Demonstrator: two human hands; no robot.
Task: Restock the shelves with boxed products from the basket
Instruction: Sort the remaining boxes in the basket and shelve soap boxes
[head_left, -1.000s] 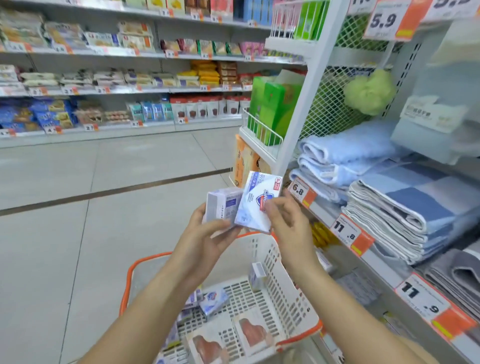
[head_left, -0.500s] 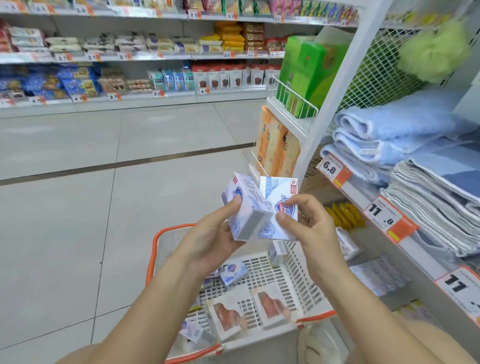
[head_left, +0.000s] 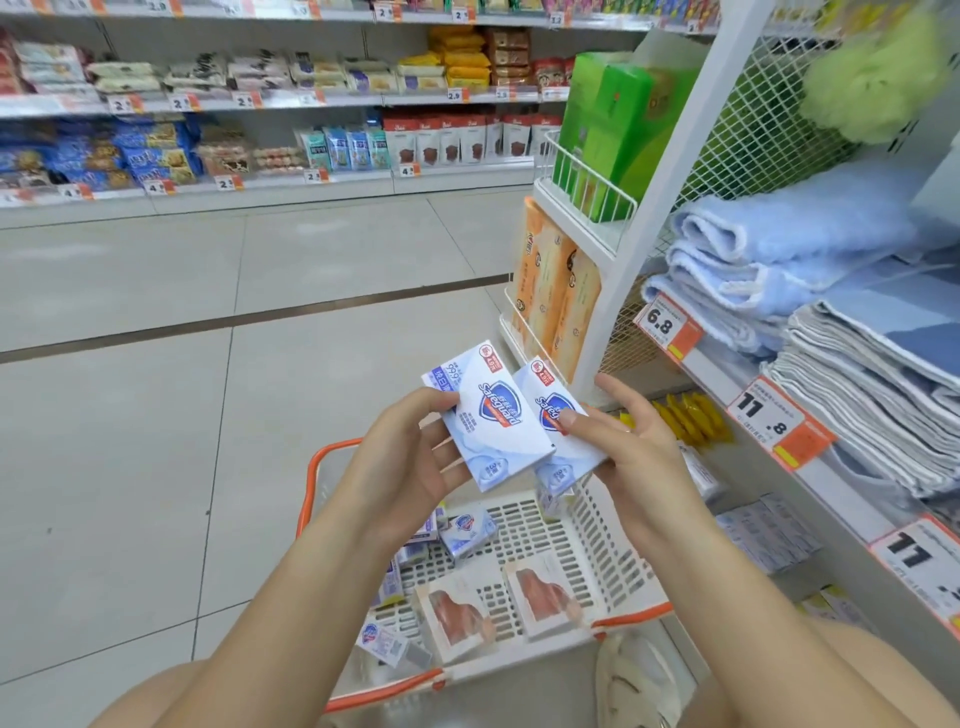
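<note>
Basket (head_left: 621, 525), white with an orange rim, sits low at the person's knees. In it: two flat packs with a reddish picture (head_left: 457, 616), side by side, and at least four small blue-and-white soap boxes (head_left: 470, 530) at the left side; the forearm hides part of that heap, so the count may run higher.

Above the basket, two soap boxes held face up, one per hand. Left hand (head_left: 410, 457) grasps the left box (head_left: 488, 415), thumb along its left edge, fingers beneath. Right hand (head_left: 631, 452) holds the right box (head_left: 558, 431), thumb laid across its face; its other fingers stretch out behind. The left box overlaps the right one's edge, the two touching.

Risks, as judged: both boxes are smooth and lightly held; squaring them together could push one out of its hold and drop it into the basket or onto the floor. Shelving two at once could also nudge the stock already there.

To the right, the lower shelf (head_left: 769, 535) carries similar pale boxes, likely the target slot. Above it, stacked towels (head_left: 862, 410) and three orange price tags (head_left: 779, 421).
</note>
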